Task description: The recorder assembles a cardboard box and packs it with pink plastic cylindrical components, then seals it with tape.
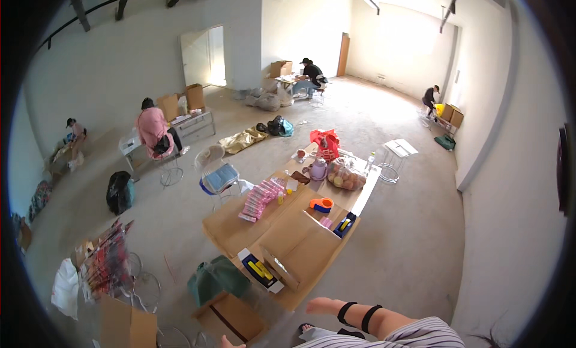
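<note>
My right hand [323,305] reaches in from the lower right, beside the near corner of the cardboard-covered table [296,296]. It looks open and empty, though its fingers are only partly distinct. Two black straps circle that forearm. My left hand [230,342] just enters at the lower edge, next to an open cardboard box [231,318]; a finger stands apart and nothing shows in it. Near the table's front lies an open box with a yellow-and-blue tape dispenser [259,269]. Pink packets [261,199] lie in rows farther back.
Farther along the table are an orange tape dispenser [322,205], a blue tape dispenser [344,224], a bag of round items [347,173] and a purple kettle [318,169]. A green bag [218,279] and wire stools stand left. Several people sit working farther off.
</note>
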